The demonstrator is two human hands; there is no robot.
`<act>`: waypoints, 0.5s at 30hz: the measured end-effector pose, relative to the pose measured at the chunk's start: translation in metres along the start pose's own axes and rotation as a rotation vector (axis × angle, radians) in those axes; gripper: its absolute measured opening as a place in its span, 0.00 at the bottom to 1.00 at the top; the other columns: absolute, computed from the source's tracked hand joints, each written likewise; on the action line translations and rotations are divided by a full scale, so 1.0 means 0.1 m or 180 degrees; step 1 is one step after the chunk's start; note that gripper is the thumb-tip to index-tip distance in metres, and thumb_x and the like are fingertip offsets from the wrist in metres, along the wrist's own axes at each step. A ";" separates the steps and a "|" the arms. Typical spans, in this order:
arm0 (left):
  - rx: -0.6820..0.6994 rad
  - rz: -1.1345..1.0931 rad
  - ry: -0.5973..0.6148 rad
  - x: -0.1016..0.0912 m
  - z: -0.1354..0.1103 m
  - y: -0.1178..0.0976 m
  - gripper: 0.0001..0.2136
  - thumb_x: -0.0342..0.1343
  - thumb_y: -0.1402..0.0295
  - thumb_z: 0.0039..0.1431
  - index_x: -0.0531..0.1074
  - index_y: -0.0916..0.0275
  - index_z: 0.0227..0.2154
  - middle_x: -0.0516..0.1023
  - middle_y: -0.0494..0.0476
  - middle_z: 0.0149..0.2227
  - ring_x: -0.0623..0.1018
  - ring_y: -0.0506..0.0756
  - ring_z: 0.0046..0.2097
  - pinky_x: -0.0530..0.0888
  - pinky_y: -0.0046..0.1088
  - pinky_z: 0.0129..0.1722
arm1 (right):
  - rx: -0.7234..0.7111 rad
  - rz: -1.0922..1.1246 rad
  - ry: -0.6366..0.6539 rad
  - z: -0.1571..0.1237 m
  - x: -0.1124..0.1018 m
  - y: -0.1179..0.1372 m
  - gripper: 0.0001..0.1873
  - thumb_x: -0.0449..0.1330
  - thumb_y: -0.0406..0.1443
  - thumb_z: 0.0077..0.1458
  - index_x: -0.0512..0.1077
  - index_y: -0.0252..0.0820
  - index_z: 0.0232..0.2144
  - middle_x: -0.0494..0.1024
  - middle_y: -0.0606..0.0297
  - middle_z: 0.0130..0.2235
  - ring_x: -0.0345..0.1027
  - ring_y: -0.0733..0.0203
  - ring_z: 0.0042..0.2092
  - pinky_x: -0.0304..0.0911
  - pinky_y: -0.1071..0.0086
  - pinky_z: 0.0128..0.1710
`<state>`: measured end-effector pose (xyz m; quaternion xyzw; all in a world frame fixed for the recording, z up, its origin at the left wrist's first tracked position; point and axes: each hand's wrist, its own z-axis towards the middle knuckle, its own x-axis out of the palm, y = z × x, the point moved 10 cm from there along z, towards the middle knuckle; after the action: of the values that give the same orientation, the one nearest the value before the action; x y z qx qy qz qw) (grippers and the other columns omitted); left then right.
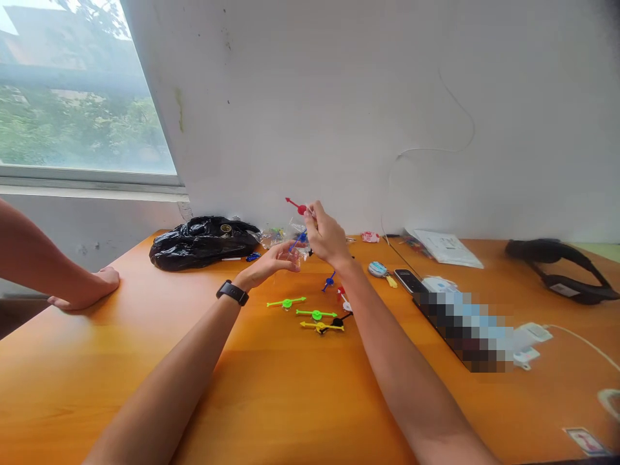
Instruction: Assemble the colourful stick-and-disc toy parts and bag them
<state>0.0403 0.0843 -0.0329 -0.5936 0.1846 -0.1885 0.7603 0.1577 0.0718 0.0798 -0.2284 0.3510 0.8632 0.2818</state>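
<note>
My right hand (328, 236) is raised over the table and pinches a red arrow spinner (301, 210), its arrowhead pointing up and left. Just below it, my left hand (274, 261), with a black watch on the wrist, has its fingers curved around a clear plastic bag (304, 253). A blue arrow spinner (299, 239) shows at these fingers. On the table below lie a green arrow spinner (287, 303), a second green spinner (316, 315), a yellow spinner (320, 327), a black spinner (338, 321) and a blue spinner (330, 281). Red and white pieces are partly hidden by my right forearm.
A black plastic bag (203, 242) lies at the back left. Another person's hand (90, 289) rests on the table's left edge. To the right are a round tin-like item (378, 269), a dark phone-like device (408, 280), a white packet (448, 248) and black headphones (564, 271).
</note>
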 end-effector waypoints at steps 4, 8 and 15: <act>-0.0053 -0.0092 0.0059 0.07 0.02 0.06 0.28 0.70 0.70 0.47 0.76 0.59 0.55 0.75 0.56 0.41 0.74 0.56 0.42 0.72 0.34 0.43 | -0.0016 0.0042 0.0357 0.04 0.04 -0.06 0.14 0.48 0.49 0.72 0.67 0.51 0.44 0.74 0.62 0.42 0.67 0.53 0.38 0.59 0.65 0.38; -0.0185 -0.0075 -0.0019 0.01 0.01 0.14 0.29 0.68 0.69 0.48 0.76 0.58 0.56 0.75 0.55 0.39 0.74 0.55 0.41 0.71 0.32 0.40 | 0.0081 0.0362 0.0147 0.10 -0.10 -0.18 0.13 0.49 0.48 0.72 0.65 0.49 0.42 0.70 0.67 0.34 0.63 0.57 0.33 0.58 0.66 0.37; -0.0193 -0.0143 -0.0015 -0.17 -0.06 0.18 0.28 0.68 0.68 0.51 0.75 0.58 0.57 0.74 0.52 0.37 0.74 0.53 0.39 0.69 0.29 0.41 | 0.0250 0.0534 0.0458 0.10 -0.42 -0.27 0.14 0.55 0.48 0.66 0.68 0.46 0.34 0.66 0.70 0.26 0.57 0.62 0.28 0.53 0.67 0.30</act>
<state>0.0242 0.0922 -0.0511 -0.6208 0.1751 -0.1984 0.7379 0.2042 0.0809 0.0982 -0.2484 0.4217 0.8508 0.1914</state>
